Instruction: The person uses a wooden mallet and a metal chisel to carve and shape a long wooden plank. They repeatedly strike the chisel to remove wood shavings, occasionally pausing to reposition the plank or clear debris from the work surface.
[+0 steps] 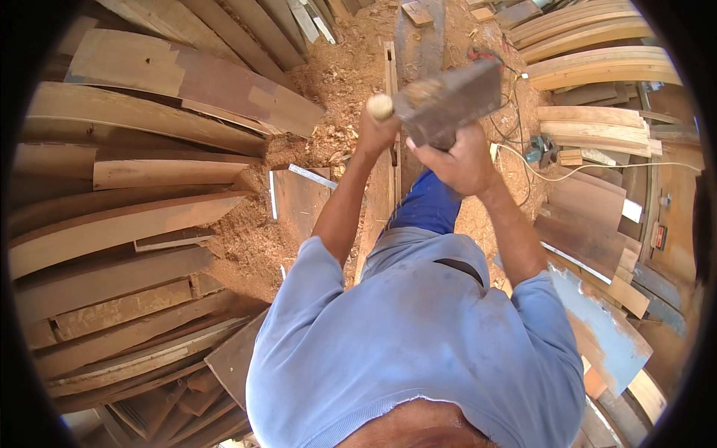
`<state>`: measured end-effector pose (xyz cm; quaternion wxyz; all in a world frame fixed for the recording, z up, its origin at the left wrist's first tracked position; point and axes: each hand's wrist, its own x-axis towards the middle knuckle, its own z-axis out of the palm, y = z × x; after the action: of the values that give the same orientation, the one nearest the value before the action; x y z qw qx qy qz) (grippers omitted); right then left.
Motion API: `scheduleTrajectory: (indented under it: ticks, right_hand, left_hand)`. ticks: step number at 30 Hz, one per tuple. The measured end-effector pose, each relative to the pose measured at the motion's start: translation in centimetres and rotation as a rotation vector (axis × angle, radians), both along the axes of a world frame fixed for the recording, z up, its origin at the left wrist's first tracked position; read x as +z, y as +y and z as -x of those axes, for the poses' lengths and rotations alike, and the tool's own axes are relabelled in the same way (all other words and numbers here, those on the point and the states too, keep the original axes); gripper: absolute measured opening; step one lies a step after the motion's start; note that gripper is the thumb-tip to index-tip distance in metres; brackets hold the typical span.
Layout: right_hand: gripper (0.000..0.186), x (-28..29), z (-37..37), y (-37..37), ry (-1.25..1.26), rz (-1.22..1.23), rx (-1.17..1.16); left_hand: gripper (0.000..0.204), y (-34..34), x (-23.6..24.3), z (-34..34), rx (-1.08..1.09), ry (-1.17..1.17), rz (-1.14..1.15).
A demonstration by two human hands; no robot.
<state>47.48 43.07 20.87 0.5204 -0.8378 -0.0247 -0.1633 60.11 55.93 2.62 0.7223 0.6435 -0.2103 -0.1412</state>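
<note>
My right hand (467, 160) is closed below a big, dark, blocky wooden mallet (452, 101), raised above the work and slightly blurred. To its left, my left hand (376, 136) is wrapped round what looks like a chisel (379, 107). Only the round, pale end of its handle shows; the lower part is hidden by the hand. Under my hands runs a narrow, light timber (390, 82) with a slot cut near its far end. It lies along a worn grey plank (420, 48), beside my blue-clothed leg.
Stacked boards (149, 160) crowd the left side, and curved pale planks (597, 67) the upper right. A teal power tool (539, 151) and a red tool (485, 56) lie at right among cords (597, 175). Wood shavings (321, 82) cover the floor.
</note>
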Motion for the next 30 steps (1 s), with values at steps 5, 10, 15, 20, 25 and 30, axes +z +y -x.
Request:
scheduleTrajectory:
  ticks: [5, 10, 15, 20, 25, 30]
  right_hand:
    - [0.019, -4.7, 5.6, 2.5, 0.068, -0.265, -0.13]
    - [0.016, -8.6, 10.8, 1.6, 0.152, -0.145, -0.113]
    - [0.017, -8.1, 11.2, 2.2, 0.196, -0.318, -0.16]
    - [0.018, -7.5, 11.5, 2.5, 0.166, -0.316, -0.136]
    - [0.014, -8.4, 12.0, 1.7, 0.288, -0.292, -0.099]
    - [0.017, -10.1, 11.6, 2.1, 0.316, -0.384, -0.215]
  left_hand:
    - [0.013, 0.7, 0.2, 3.2, 0.022, -0.038, -0.243]
    - [0.022, 6.1, 0.0, 13.8, -0.102, -0.418, -0.114]
    - [0.021, 8.0, -0.8, 16.5, -0.318, -0.505, -0.132]
    - [0.021, 8.1, -1.5, 16.0, -0.508, -0.559, -0.214]
    - [0.014, 4.9, 3.5, 9.6, 0.036, -0.325, -0.046]
    - [0.03, 2.9, 10.6, 2.5, 0.113, 0.016, -0.024]
